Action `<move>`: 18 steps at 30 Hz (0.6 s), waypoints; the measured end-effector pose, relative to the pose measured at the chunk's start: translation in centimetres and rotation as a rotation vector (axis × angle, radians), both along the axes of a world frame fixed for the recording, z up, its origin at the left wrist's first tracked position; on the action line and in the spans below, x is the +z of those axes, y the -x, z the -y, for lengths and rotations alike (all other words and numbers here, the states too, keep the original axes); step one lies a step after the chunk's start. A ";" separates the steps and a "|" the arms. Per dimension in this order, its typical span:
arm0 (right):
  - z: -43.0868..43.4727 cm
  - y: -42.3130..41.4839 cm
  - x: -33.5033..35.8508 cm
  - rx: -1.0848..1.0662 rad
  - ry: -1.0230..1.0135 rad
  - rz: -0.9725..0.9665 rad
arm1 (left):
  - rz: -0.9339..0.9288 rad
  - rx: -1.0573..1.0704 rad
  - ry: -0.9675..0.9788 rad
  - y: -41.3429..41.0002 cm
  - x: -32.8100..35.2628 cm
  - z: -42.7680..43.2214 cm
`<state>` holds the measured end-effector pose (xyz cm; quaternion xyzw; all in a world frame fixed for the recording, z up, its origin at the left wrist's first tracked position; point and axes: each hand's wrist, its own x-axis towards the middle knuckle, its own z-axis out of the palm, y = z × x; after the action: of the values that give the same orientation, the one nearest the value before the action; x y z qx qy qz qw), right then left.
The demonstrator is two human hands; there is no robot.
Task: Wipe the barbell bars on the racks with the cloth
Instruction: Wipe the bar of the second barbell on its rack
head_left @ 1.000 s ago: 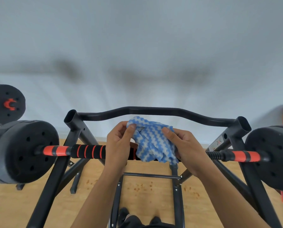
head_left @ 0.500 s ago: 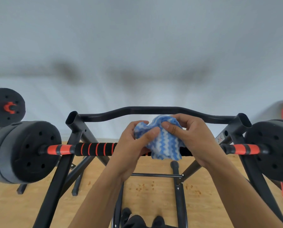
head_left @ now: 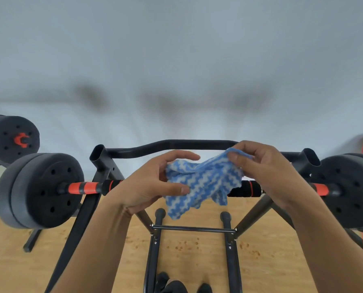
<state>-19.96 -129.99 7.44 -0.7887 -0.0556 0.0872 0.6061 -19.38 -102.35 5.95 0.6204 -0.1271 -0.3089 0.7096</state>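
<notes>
Cloth [head_left: 203, 182]: blue-and-white zigzag weave, bunched and drooping between both hands, hanging in front of the middle of the barbell bar; contact with the bar hidden behind the folds, cannot tell.
Left hand [head_left: 149, 185]: thumb and curled fingers pinching the cloth's left edge, forefinger arched above it.
Right hand [head_left: 267, 172]: fingers curled over the cloth's upper right corner, gripping it just above the bar.
Barbell bar [head_left: 87, 188]: lying across the rack [head_left: 101, 163] uprights, black foam grip with orange bands, orange collars at each end, black weight plates [head_left: 39, 189] outboard on both sides.
Handling of cloth: judged light, limp and thin; holds no shape, so likely to slip off a round bar unless wrapped around it and squeezed; best taken in a wad in one palm or stretched by two corners.
Handling of bar: judged heavy and stiff, resting freely in the hooks; may roll under a sideways rub, so steadying with the free hand seems wise.
Where to hold: the foam middle for grip; the smooth orange sections look slicker.
Step in hand: apparently rearranging the cloth before laying it on the bar.
Risk: trailing lower corner snagging on the rack's lower tubes.
Beyond: second loaded barbell [head_left: 13, 138] at far left; wooden floor [head_left: 197, 261] below, speckled with small orange marks.
</notes>
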 end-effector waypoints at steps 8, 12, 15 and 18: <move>-0.4 0.3 -0.6 -0.276 -0.211 -0.023 | 0.015 0.049 0.229 1.4 -0.6 0.8; -2.2 1.9 -2.2 -0.178 -0.745 -0.343 | 0.031 0.137 0.421 2.2 -0.8 2.0; -3.8 3.5 -3.3 -0.005 -0.824 -0.451 | 0.096 0.184 0.386 2.5 -0.7 2.5; -4.3 4.1 -3.7 0.102 -0.814 -0.429 | 0.151 0.232 0.258 2.8 -0.1 2.3</move>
<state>-24.07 -125.70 3.79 -0.4469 0.0025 0.2495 0.8591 -22.21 -104.62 5.84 0.5561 -0.1462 -0.1586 0.8027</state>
